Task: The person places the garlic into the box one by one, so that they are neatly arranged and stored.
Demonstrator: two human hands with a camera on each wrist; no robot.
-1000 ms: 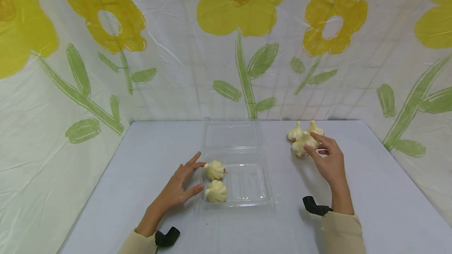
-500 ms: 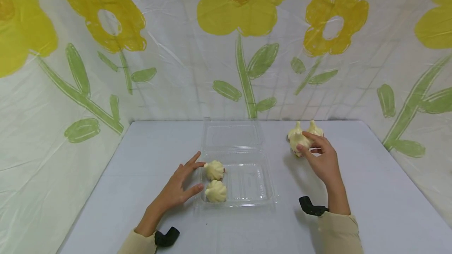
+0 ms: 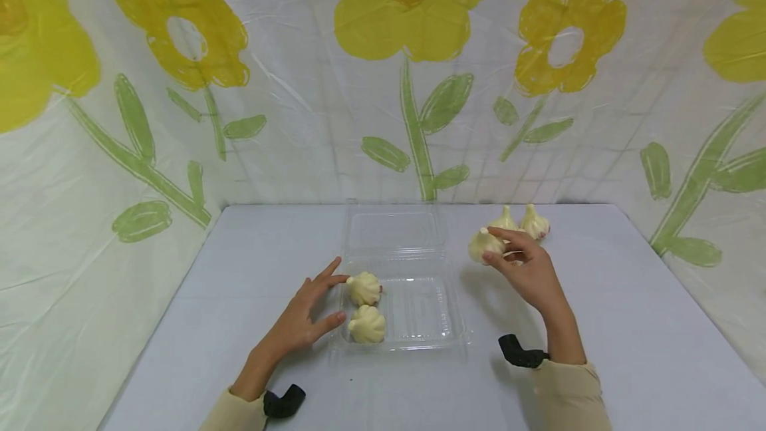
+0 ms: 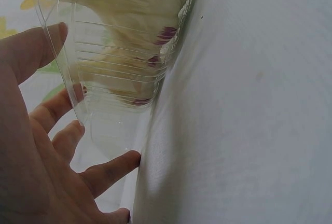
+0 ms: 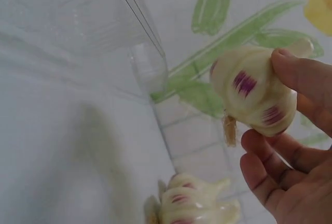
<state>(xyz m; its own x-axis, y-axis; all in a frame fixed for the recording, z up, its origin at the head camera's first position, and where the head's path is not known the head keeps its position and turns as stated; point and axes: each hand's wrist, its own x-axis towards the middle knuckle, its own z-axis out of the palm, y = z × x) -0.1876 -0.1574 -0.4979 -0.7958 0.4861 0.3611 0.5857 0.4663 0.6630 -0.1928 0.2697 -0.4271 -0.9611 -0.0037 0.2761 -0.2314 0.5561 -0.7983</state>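
Observation:
My right hand [image 3: 526, 271] pinches a garlic bulb [image 3: 483, 246] between thumb and fingers, above the table right of the clear plastic box. Purple streaks and a brown root tuft show on this held garlic bulb [image 5: 254, 89] in the right wrist view. My left hand [image 3: 308, 311] is spread at the left rim of the box [image 3: 419, 344], fingertips right at its edge. Inside the box, along its left side, lie two garlic bulbs, the farther one [image 3: 364, 288] and the nearer one [image 3: 367, 324]. In the left wrist view, the fingers [image 4: 57, 110] touch the box wall.
Two more garlic bulbs stand at the back right of the table, one [image 3: 534, 222] beside another [image 3: 505, 218] partly hidden by the right hand. The box's lid [image 3: 395, 231] lies folded back toward the flowered curtain [image 3: 287, 151] behind the table.
My right hand has lifted the front garlic bulb from the group at the back right and carried it leftward, toward the box. My left hand has stayed in place.

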